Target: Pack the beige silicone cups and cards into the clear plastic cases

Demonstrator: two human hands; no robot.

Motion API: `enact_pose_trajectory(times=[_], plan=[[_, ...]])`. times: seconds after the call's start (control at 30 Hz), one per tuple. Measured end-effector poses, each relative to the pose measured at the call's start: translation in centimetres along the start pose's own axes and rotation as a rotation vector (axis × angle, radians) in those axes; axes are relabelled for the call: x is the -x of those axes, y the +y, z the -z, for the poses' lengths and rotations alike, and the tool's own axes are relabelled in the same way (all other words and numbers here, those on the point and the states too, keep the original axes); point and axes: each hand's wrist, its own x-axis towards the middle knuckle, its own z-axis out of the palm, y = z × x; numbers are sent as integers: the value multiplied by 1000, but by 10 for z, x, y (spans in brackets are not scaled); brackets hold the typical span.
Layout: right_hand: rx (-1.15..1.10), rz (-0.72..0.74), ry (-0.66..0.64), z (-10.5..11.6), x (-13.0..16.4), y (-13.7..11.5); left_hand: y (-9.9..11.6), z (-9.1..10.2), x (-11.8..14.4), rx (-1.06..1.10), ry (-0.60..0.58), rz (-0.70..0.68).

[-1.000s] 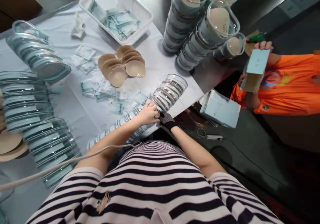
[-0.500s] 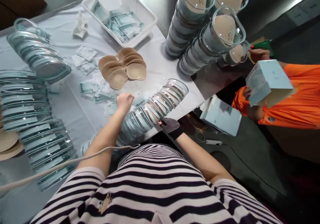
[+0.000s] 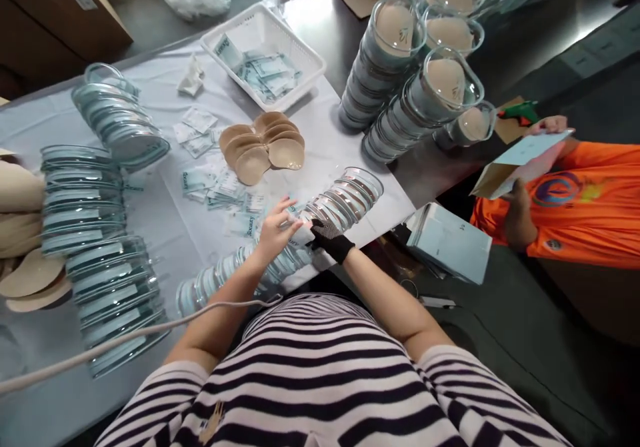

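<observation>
A leaning row of nested clear plastic trays [image 3: 345, 199] lies along the table's near edge, with pale printed slips and tan pieces showing inside. My left hand [image 3: 277, 232] is closed at a gap in this row, pinching a small printed packet [image 3: 301, 235] that its fingers partly hide. My right hand [image 3: 330, 239], in a dark dotted glove with bare fingertips, grips the trays on the gap's right side. Beyond my left hand lie loose printed packets [image 3: 225, 190]. Several tan bra cups [image 3: 267, 144] overlap in pairs behind the row.
A white plastic basket [image 3: 313, 67] holds more packets. Tall stacks of filled clear trays [image 3: 407, 110] stand at the back right, others [image 3: 107, 287] at left. A cable [image 3: 150, 327] crosses my left arm. At right, a person in orange holds a light-blue box [image 3: 525, 157].
My left hand has moved right from the loose packets to the tray row, where a gap has opened. My right hand has shifted slightly left. The other person has turned the box.
</observation>
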Motion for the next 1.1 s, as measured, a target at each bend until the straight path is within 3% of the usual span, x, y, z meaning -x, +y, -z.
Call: enact_pose_trajectory(times=[0.07, 0.13, 0.2, 0.27, 0.33, 0.4, 0.5, 0.6, 0.73, 0.83, 0.97, 1.1], plan=[[-92, 10, -4, 2, 1, 3, -4, -10, -2, 15, 42, 52], [-69, 101, 89, 7, -3, 0, -12, -23, -19, 40, 92, 108], [15, 186, 263, 14, -10, -7, -26, -32, -54, 20, 119, 96], [108, 228, 401, 26, -16, -15, -43, -32, -106, -117, 109, 23], [187, 244, 416, 42, -17, -21, -60, -25, -162, -406, 27, -45], [256, 224, 352, 58, -15, -23, -75, -16, -207, -717, -118, -28], [325, 168, 293, 79, -11, -21, -85, -10, -237, -1027, -296, 69], [459, 276, 289, 92, -20, -27, -73, -12, -226, -1062, -409, 66], [658, 527, 205, 94, -50, -62, -32, -8, -181, -721, -427, -24], [807, 537, 138, 82, -67, -96, -3, -1, -143, -353, -384, -42], [993, 546, 89, 60, -63, -127, 18, 4, -100, 61, -261, 94], [749, 615, -132, 56, -42, -140, 36, 11, -65, 131, -157, 132]])
